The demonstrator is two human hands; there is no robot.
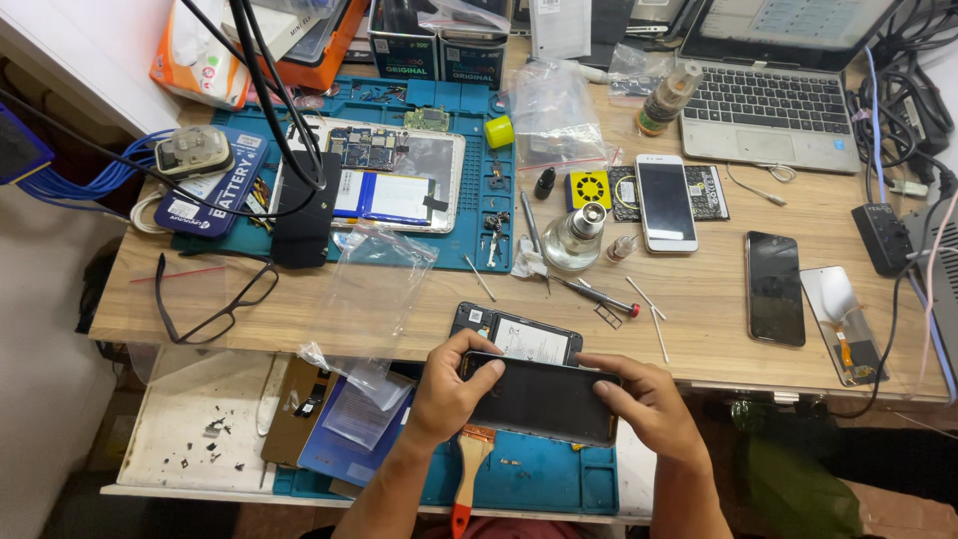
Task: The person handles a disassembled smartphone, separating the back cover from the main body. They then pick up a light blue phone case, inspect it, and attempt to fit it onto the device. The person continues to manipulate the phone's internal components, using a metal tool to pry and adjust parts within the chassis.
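Two hands grasp one black phone screen panel at six o'clock: left hand pinches its left end, right hand its right edge. Opened phone body lies just beyond, at twelve o'clock.

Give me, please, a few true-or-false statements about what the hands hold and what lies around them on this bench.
1. Both hands, left hand and right hand, grip a dark phone screen. True.
2. The eyeglasses lie on the laptop. False: they lie on the wooden bench, at its left.
3. A white phone lies face up below the laptop. True.
4. The brush lies on the tablet. False: it lies on the lower blue mat.
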